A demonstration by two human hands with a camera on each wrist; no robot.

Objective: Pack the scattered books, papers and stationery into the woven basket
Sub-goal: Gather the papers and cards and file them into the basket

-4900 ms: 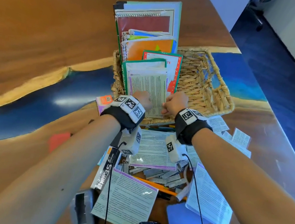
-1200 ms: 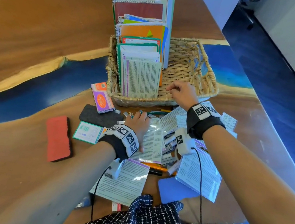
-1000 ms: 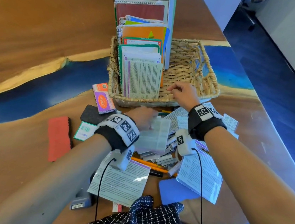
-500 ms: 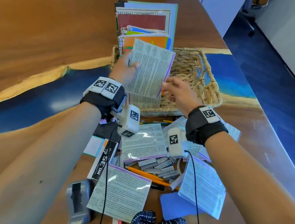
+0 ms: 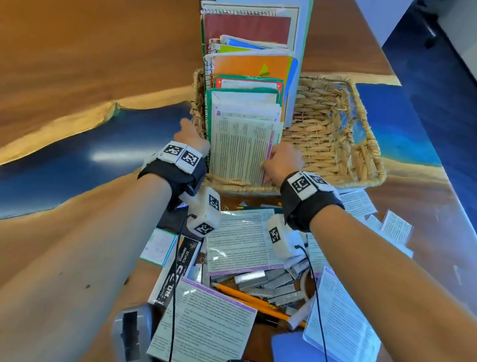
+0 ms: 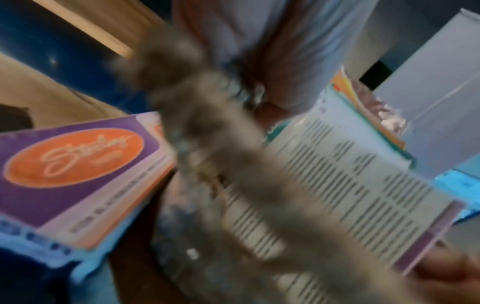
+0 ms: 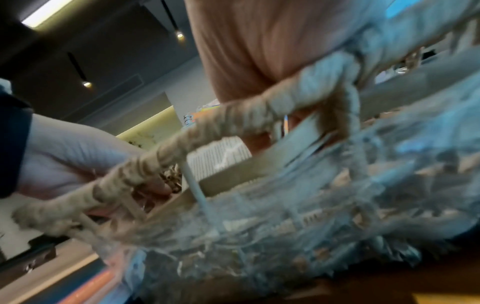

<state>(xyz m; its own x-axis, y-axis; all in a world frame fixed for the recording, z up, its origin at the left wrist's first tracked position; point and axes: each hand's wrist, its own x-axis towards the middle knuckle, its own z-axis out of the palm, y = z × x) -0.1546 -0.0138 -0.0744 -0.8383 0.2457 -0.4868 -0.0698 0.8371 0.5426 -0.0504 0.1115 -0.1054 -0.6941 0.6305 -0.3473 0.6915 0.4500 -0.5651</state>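
Right hand (image 5: 282,162) is at the right edge of the printed leaflet (image 5: 239,148), fingers curled in against that purple-trimmed edge and pinching it, while the left hand (image 5: 190,137) sits at the basket's left front corner, between the wicker and the stack; from the head view its fingers are hidden, and the wrist view is too blurred to settle whether it grips anything, so I cannot tell. The leaflet stands upright at the very front of the row of books and notebooks (image 5: 250,36) filed on end in the left half of the woven basket (image 5: 338,139); the right half shows bare weave. My read: this sheet is thin, light and floppy, likely to buckle if pushed from the top, so holding both side edges low and sliding it down against the stiffer green-covered book (image 5: 207,107) behind it looks the safe way. Out on the wood-and-blue-resin table (image 5: 68,39), plenty is left: more leaflets (image 5: 204,324), loose staple strips (image 5: 263,283), yellow pencils (image 5: 247,297), a staple box (image 5: 176,272), a grey stapler (image 5: 130,339), and a purple-and-orange packet (image 6: 72,164) just beside the basket's left wall.
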